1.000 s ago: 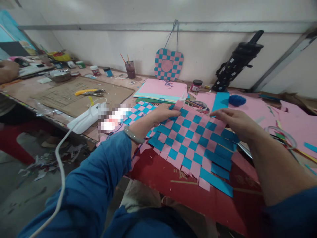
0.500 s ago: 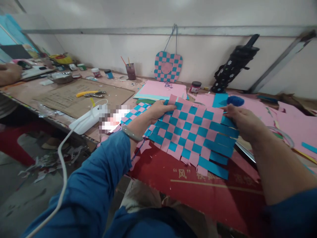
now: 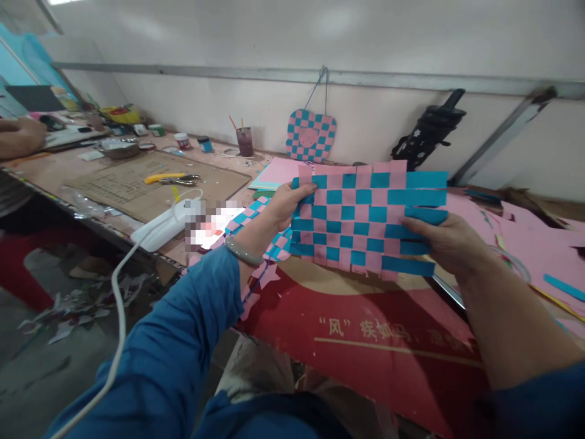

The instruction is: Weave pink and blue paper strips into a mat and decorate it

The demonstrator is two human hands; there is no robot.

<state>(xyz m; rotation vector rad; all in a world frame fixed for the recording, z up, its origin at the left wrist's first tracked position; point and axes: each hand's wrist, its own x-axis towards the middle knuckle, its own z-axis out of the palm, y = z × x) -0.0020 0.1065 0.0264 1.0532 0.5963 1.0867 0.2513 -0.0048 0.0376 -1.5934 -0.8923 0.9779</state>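
Observation:
A pink and blue woven paper sheet [image 3: 354, 216] is held up between both hands above a red board [image 3: 329, 347]. My left hand [image 3: 286, 207] grips its left edge, thumb on the front face. On the right, my right hand [image 3: 439, 238] pinches the loose blue strip ends, its thumb in front and the other fingers partly hidden behind. Another checkered piece [image 3: 251, 216] lies under my left wrist. A finished-looking checkered shape [image 3: 311, 135] with a cord leans on the wall behind.
Yellow-handled pliers [image 3: 171, 178] rest on cardboard [image 3: 114, 186] at the left, near a white power strip [image 3: 167, 224]. Paint jars and a brush cup [image 3: 245, 141] line the back. A black floral case [image 3: 427, 134] leans right. Another person's arm [image 3: 21, 137] shows far left.
The woven sheet has been raised and turned more level and upright, facing me. My right hand has moved down along its right edge to the middle strips. The view has tilted slightly.

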